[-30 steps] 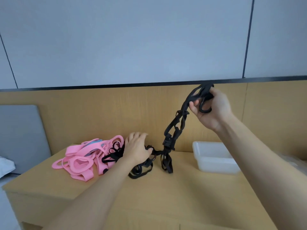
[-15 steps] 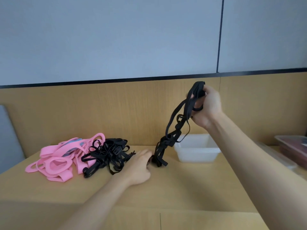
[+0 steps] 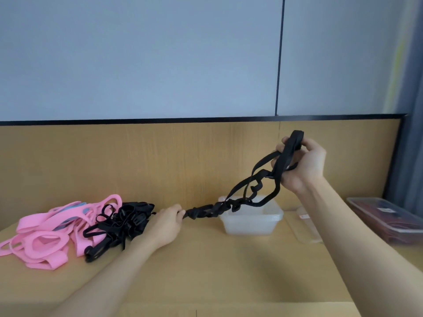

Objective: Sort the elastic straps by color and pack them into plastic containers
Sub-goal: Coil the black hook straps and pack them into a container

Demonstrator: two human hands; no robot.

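Across centre frame our tangled black elastic strap [image 3: 206,211] runs lower-left to upper-right over the clear plastic container [image 3: 249,227]; our left hand [image 3: 163,227] pinches its low end, our right hand [image 3: 304,165] clenches the top.

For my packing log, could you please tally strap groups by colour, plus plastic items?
Pink elastic strap heap: 1
Black elastic strap groups: 2, tabletop heap and bundle gripped by left hand and right hand
Plastic containers: 2, open clear tub, lidded box, dark red contents
Clear flat plastic piece: 1
Total: 6
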